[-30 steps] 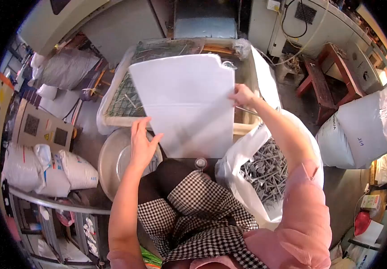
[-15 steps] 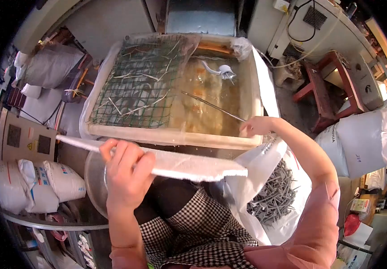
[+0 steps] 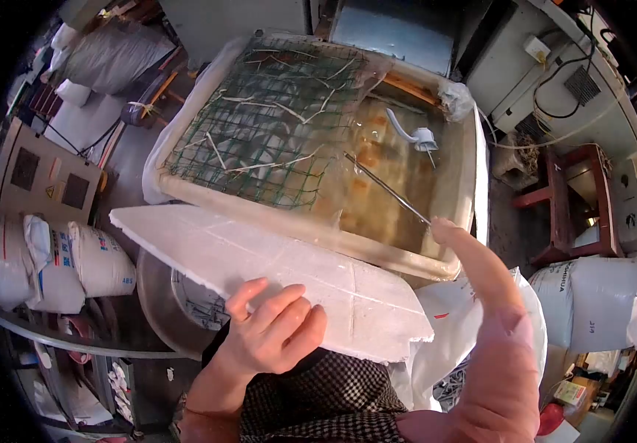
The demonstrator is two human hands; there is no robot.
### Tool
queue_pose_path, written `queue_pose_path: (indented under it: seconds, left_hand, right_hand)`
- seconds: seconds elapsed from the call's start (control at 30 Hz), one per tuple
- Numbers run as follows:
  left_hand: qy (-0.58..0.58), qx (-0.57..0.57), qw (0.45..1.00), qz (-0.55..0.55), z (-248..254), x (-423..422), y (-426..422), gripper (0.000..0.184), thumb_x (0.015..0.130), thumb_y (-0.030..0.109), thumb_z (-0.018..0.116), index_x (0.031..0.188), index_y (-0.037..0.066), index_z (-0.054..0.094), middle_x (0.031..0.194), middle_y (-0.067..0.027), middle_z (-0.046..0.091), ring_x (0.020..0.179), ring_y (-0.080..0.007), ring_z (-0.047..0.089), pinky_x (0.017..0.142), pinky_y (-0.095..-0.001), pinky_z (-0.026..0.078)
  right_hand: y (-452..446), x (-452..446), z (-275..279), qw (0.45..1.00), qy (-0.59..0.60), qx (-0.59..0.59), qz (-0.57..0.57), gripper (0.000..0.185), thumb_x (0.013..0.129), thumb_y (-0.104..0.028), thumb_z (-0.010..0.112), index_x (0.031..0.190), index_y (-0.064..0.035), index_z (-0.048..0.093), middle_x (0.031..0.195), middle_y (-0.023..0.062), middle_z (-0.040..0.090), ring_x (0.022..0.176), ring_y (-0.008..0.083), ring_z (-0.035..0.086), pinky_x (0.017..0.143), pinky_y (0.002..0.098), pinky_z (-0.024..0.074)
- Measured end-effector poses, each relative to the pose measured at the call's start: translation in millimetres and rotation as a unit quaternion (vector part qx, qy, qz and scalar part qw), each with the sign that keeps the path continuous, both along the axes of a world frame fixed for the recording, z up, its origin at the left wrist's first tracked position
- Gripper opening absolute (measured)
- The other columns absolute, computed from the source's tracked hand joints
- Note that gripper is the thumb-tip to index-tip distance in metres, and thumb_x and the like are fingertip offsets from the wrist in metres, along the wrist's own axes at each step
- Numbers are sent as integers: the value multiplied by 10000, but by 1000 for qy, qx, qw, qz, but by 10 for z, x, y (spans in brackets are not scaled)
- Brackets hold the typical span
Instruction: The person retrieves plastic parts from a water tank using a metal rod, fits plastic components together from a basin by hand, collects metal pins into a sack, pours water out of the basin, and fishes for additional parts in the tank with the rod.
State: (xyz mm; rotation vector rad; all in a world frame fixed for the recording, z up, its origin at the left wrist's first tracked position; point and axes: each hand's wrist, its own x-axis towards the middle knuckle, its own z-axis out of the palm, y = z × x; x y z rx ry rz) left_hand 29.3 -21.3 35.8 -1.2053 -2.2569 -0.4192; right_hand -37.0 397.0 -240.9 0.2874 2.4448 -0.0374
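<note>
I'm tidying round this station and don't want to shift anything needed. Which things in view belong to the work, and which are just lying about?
Likely part of the job:
white foam board, at the left hand
thin metal rod, in the right hand
water tub, with green mesh

Apparently just lying about:
red stool
white sacks, at both sides

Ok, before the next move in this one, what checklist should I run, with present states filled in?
1. Left hand on the white board: ok, at its near edge.
2. Right hand holding the metal tool: ok.
3. Tool tip apart from the white part in the tub: ok.
4. White part outside the green mesh: ok, on the uncovered side.
5. Board clear of the tub's near rim: cannot tell, they overlap in view.
6. Grey pieces fully visible: not ok, mostly hidden.
</note>
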Motion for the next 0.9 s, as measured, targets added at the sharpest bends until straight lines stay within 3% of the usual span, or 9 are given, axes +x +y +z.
queue_pose_path:
  seconds: [0.03,0.1,0.17,0.27,0.37,0.47,0.73,0.8,0.9]
  left_hand:
    - [18,-4,1000,0,-6,-19,5,105,670,83,605,746,149,577,725,31,512,830,-120,576,914,-394,304]
    - [20,4,1000,-3,-17,-40,-12,105,676,83,607,757,145,581,723,27,512,828,-128,578,918,-405,302]
    - [2,20,1000,10,-13,-64,-19,110,676,72,610,766,129,583,722,19,512,820,-138,580,919,-416,301]
    - [-4,42,999,3,-3,-105,-29,145,645,46,608,778,92,574,719,3,510,789,-160,581,915,-432,304]
    - [-1,56,998,5,16,-107,-14,192,602,44,602,787,73,563,722,-15,509,771,-180,573,906,-442,311]
    - [-13,47,999,-1,4,-89,-22,281,565,59,661,823,41,551,773,-65,538,810,-238,562,883,-482,338]
    - [-11,62,998,-4,-4,-73,-8,345,529,89,698,831,45,538,800,-67,539,807,-244,556,874,-476,343]
    - [-10,71,997,-5,4,-72,2,369,504,65,703,832,47,536,803,-69,541,803,-244,554,872,-471,345]
    - [-6,77,997,-11,-9,-82,12,384,489,48,710,832,50,537,802,-67,544,805,-244,555,872,-471,346]
  right_hand:
    - [106,15,31,1000,-1,1,3,294,817,-52,466,1080,42,558,1065,201,599,1005,315,581,819,400,484]
    - [374,53,184,958,-5,84,274,378,877,-180,457,1236,-66,488,1162,151,565,1027,297,572,868,412,465]
    - [325,260,1003,987,150,-55,1,382,869,-196,480,1247,-138,495,1120,152,584,997,321,578,855,409,467]
    - [160,622,2341,985,155,10,-81,290,872,-198,482,1137,-223,596,1037,159,610,940,321,592,804,401,478]
    - [574,1208,2800,973,216,19,-73,263,857,-219,525,1101,-218,622,916,145,640,851,317,611,730,399,480]
    - [691,1730,3217,970,195,18,-146,242,829,-203,573,1060,-186,644,853,145,638,761,289,617,655,362,466]
    - [921,2605,3444,953,212,21,-214,255,817,-151,567,1060,-119,638,772,202,616,654,249,607,627,328,457]
    - [1145,2806,3315,946,267,-2,-182,283,820,-88,555,1095,-79,622,554,67,468,498,101,418,480,286,370]
    - [1230,2921,3201,936,286,-10,-206,284,832,-102,551,1109,-90,616,551,62,463,491,98,405,479,286,369]
